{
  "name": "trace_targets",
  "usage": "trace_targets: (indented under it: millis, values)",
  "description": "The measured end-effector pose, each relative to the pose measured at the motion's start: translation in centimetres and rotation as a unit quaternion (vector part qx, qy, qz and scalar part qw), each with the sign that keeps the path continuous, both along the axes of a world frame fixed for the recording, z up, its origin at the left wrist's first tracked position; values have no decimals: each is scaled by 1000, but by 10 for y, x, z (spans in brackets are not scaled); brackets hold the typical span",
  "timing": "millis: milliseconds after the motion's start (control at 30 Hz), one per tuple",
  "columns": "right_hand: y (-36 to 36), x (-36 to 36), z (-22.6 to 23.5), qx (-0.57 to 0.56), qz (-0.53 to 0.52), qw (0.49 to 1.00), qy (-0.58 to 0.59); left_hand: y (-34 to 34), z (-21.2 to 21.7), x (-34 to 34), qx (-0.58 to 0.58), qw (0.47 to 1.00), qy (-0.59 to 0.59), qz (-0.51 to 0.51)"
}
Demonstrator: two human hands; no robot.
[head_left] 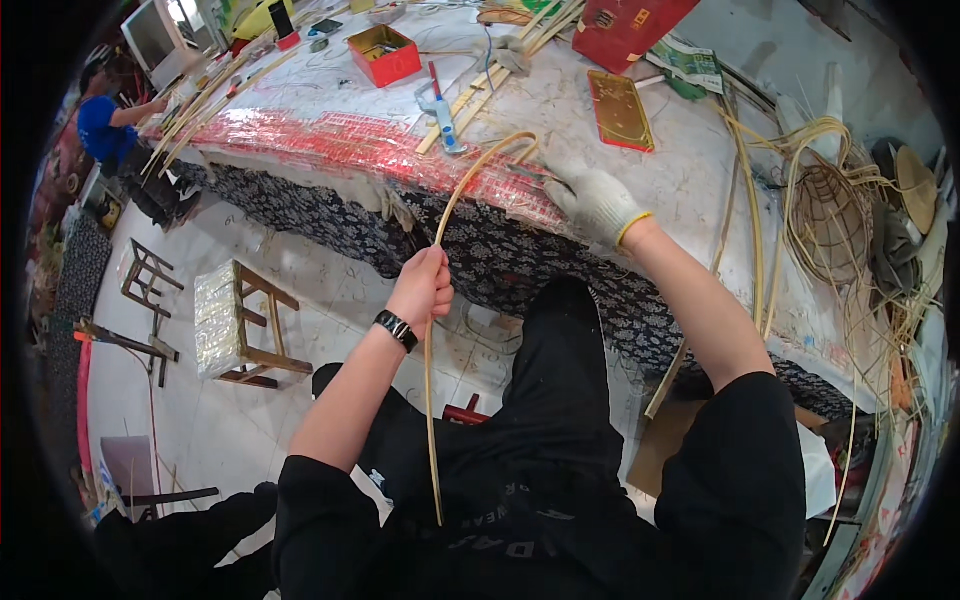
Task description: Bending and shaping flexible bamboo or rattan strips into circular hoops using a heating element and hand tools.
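My left hand (424, 285), bare with a black watch on the wrist, is closed around a long thin bamboo strip (462, 190). The strip's lower end hangs down in front of my black shirt. Its upper part arches over the table edge and hooks back near my right hand. My right hand (598, 205) wears a white knit glove with a yellow cuff. Its fingers are closed on a slender dark metal tool (545, 176), whose exact kind I cannot make out. The tool's tip lies close to the bent end of the strip, above red tape on the table edge.
On the white table (330, 100) are a blue-and-grey tool with a red handle (440, 115), a red open box (384, 58) and a gold tray (622, 110). A woven bamboo frame (828, 220) stands right. Stools (225, 320) stand left; a person in blue (100, 125) works far left.
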State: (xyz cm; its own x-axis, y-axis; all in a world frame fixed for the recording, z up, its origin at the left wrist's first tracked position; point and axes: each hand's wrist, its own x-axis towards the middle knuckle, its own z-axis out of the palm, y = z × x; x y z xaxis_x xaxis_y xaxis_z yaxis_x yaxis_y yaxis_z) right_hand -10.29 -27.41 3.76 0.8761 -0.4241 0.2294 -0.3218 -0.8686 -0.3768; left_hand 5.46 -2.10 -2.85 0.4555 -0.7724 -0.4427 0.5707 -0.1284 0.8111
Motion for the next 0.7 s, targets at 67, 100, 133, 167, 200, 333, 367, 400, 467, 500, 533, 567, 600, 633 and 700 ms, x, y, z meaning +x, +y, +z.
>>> trace_targets:
  millis: [67, 100, 133, 167, 200, 333, 367, 400, 467, 500, 533, 567, 600, 633, 700]
  values:
    - [-2, 6, 1, 22, 12, 1000, -3, -1, 2, -3, -3, 1000, 9, 3]
    - [-3, 10, 3, 17, -15, 999, 23, -1, 3, -4, -6, 1000, 19, 2]
    - [-4, 11, 4, 12, -46, 998, 51, -1, 3, -6, -8, 999, 31, -2]
    - [-5, 12, 5, 7, -77, 994, 79, -1, 3, -6, -7, 999, 32, -2]
    - [-8, 15, 3, 9, -77, 994, 80, 0, 3, -5, -11, 999, 38, -6]
    - [-25, 27, -9, 34, -45, 996, 65, 3, 5, -4, -15, 998, 51, -19]
    - [-31, 29, -15, 26, -32, 997, 58, 3, 7, -4, -14, 998, 50, -20]
    - [-37, 31, -19, 17, -20, 998, 51, 2, 7, -4, -12, 998, 50, -21]
    - [-45, 34, -24, 11, -8, 999, 45, 0, 8, -4, -12, 998, 55, -23]
    - [-47, 37, -24, 11, 1, 999, 52, 0, 8, -5, -13, 998, 59, -24]
    - [-48, 39, -23, 12, 11, 998, 58, -1, 8, -5, -15, 998, 63, -25]
    - [-48, 39, -23, 12, 20, 998, 63, -1, 7, -5, -13, 998, 64, -26]
    - [-49, 39, -24, 13, 20, 998, 64, -1, 7, -5, -17, 997, 67, -28]
    - [-50, 40, -25, 8, 28, 998, 51, -1, 6, -4, -22, 997, 68, -30]
    - [-52, 42, -27, -3, 44, 999, 24, -1, 7, -2, -26, 997, 68, -33]
